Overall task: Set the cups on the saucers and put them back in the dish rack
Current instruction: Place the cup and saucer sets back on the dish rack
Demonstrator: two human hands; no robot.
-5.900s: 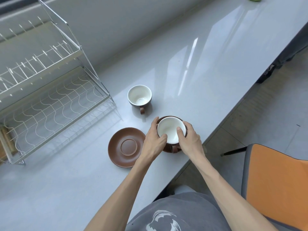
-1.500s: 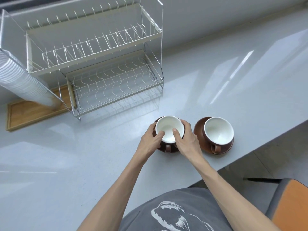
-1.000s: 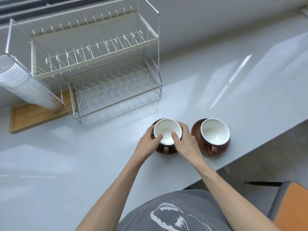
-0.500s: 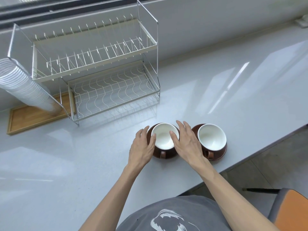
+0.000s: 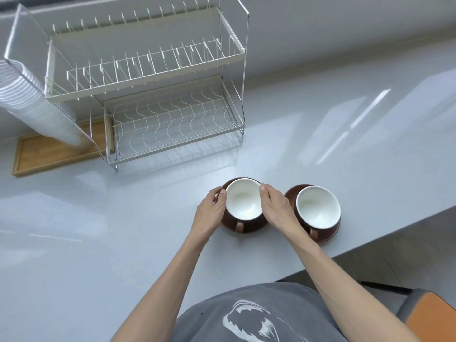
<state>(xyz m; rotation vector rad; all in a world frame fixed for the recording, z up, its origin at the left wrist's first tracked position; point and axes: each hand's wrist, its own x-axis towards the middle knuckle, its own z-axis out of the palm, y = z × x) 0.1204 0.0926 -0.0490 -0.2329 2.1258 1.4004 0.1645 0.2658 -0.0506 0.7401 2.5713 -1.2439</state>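
Note:
Two white-lined brown cups stand on brown saucers near the counter's front edge. My left hand [image 5: 209,211] and my right hand [image 5: 276,206] close on the left cup [image 5: 243,201] and its saucer [image 5: 249,227] from either side, with both thumbs at the cup's rim. The cup's handle points toward me. The right cup [image 5: 318,208] stands untouched on its own saucer [image 5: 330,236], just beyond my right wrist. The two-tier wire dish rack [image 5: 172,95] stands behind them to the left with nothing on either tier.
A stack of white disposable cups [image 5: 37,104] leans over a wooden tray [image 5: 49,151] left of the rack. The grey counter [image 5: 345,144] ends close to the right saucer. An orange chair [image 5: 431,317] is at lower right.
Half a second ago my hands lay open beside the left cup. Now their fingers have closed around the cup and saucer. The right cup has not moved.

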